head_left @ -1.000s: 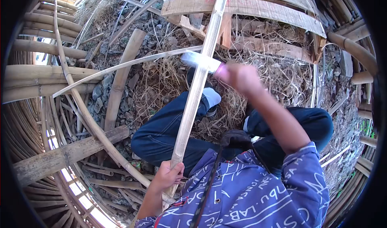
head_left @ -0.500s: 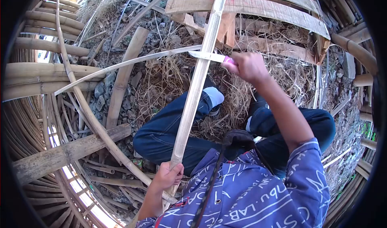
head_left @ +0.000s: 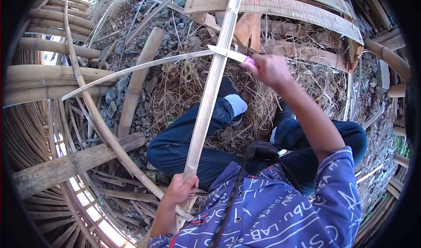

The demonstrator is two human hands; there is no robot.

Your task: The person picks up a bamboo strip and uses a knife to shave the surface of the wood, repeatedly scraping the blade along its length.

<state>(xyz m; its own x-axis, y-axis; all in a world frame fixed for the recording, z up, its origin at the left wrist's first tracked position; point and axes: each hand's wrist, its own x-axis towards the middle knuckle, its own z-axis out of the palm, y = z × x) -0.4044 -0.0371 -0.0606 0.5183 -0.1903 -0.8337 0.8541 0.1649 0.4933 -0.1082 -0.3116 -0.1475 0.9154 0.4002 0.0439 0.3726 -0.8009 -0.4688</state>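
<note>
My left hand [head_left: 181,189] is wrapped round the near end of a long split bamboo strip [head_left: 205,105], close to my body. The strip slants up and away over my leg toward a wooden pallet [head_left: 280,5]. My right hand [head_left: 272,70] grips the pink handle of a knife [head_left: 229,53]. Its pale blade lies across the strip, below the pallet's front board. A thin bamboo sliver [head_left: 140,69] curves off to the left from the strip at the blade; whether it is still attached is hard to see.
Bamboo poles [head_left: 55,83] are stacked at the left, and a long curved pole [head_left: 94,112] runs down beside my knee. A thick bamboo piece [head_left: 76,162] lies lower left. Dry shavings [head_left: 175,88] and stones cover the ground round my crossed legs.
The knife and my right hand have shifted slightly, and the blade now tilts more, its tip higher. My left hand keeps its hold on the strip. The whole view has moved a little.
</note>
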